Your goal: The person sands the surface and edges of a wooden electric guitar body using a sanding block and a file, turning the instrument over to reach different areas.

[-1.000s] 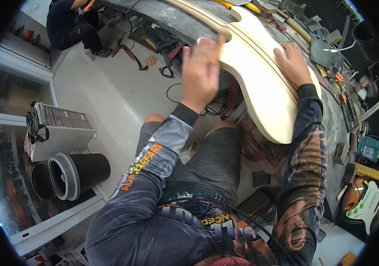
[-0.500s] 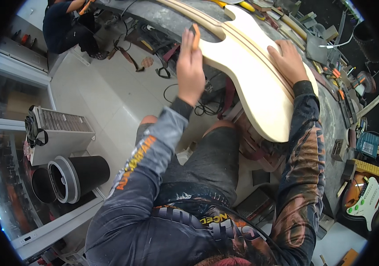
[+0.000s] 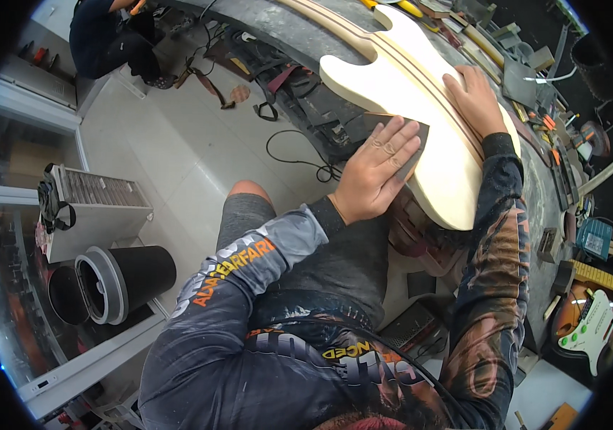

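Note:
A pale, unfinished guitar body with dark stripes along its middle lies on the grey workbench, its neck running to the far left. My left hand keeps a dark sheet of sandpaper under its fingers, flat against the body's near left edge at the inward curve. An orange-brown side of the sheet shows at its rim. On the top face, toward the right, rests my right hand, fingers stretched and holding nothing.
Hand tools and wood scraps crowd the workbench on the right. A guitar with a white pickguard stands lower right. At left are a black bin and a white cabinet. Another person sits far left; cables trail beneath the bench.
My left hand has swept with the sandpaper from the body's far left horn toward me, along the edge to the inward curve. My right hand stays on the body, which has shifted slightly.

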{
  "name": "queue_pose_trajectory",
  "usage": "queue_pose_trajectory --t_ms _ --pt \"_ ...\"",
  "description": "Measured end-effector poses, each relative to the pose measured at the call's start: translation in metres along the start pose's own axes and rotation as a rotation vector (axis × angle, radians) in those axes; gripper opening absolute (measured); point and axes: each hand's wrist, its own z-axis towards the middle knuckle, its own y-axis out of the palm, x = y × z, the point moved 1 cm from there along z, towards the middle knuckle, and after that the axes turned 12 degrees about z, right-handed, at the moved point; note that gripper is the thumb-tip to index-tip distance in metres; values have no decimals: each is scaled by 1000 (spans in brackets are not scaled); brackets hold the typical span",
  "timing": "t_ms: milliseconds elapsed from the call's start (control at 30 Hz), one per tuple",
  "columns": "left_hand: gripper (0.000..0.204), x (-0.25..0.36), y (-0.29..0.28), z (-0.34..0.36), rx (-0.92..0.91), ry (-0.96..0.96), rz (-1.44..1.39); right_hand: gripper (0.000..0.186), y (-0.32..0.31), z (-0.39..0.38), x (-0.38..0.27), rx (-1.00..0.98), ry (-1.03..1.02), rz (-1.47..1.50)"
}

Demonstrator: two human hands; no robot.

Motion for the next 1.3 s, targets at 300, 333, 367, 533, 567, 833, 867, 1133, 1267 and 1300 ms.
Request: queue_pose_trajectory --t_ms 300,333,367,533,567,833,867,1133,1267,1300 --pt "65 -92 -65 18 121 -58 614 67 -1 1 -4 -14 10 15" --pt "60 -112 -70 15 154 -235 608 67 -1 2 -3 -11 17 10" --pt "57 -123 -78 16 186 -411 603 67 0 3 -2 -9 17 5" --pt "57 -113 -69 17 479 -471 44 68 2 -1 -1 -2 24 -9" --pt "60 -102 -63 23 421 -404 166 68 -1 0 -2 -11 23 2" --pt "78 -59 -29 23 1 177 357 68 -4 -4 1 -25 12 44" --pt "75 -71 -42 28 55 173 460 68 -4 -3 -1 -16 5 41" --pt "65 -75 -34 36 325 -187 294 70 2 3 -6 -9 6 15" --pt "65 -59 -28 23 206 -58 321 69 0 -2 3 -10 21 -3" --pt "62 -68 -37 35 221 -35 308 69 -2 -2 4 3 -8 2"
